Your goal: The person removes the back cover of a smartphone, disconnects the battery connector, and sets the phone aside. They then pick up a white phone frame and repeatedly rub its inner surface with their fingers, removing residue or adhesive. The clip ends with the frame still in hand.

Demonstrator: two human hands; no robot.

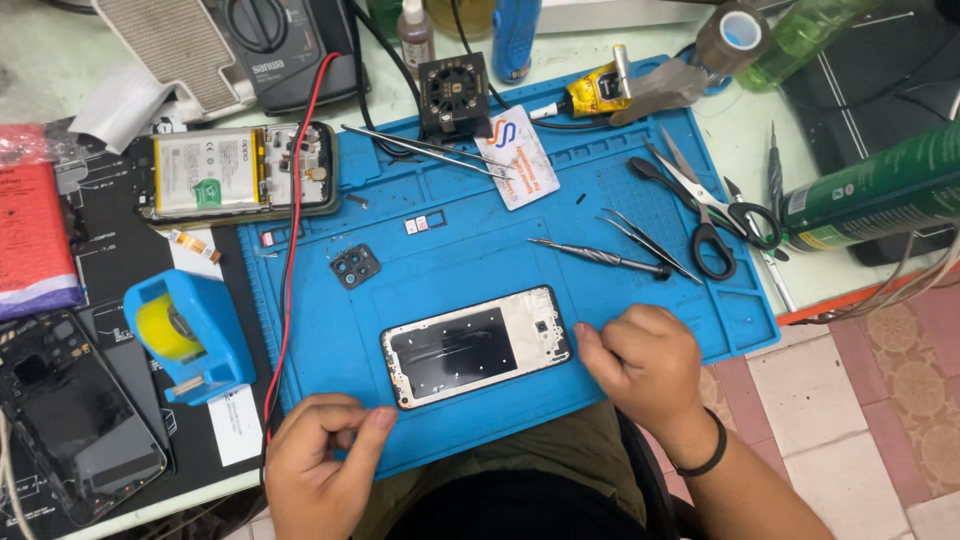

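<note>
Hands flank a stripped phone frame [476,346] on the blue mat [640,180]: left hand [318,460] loosely curled, right hand [640,360] fisted beside its edge, both empty; reassembly seemingly paused, next needing a firm grasp.

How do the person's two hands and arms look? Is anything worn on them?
Both hands are bare, with no gloves and no rings that show. The right hand has a thin black band around its wrist, and the forearm behind it is uncovered. The left hand shows no band and no sleeve.
</note>
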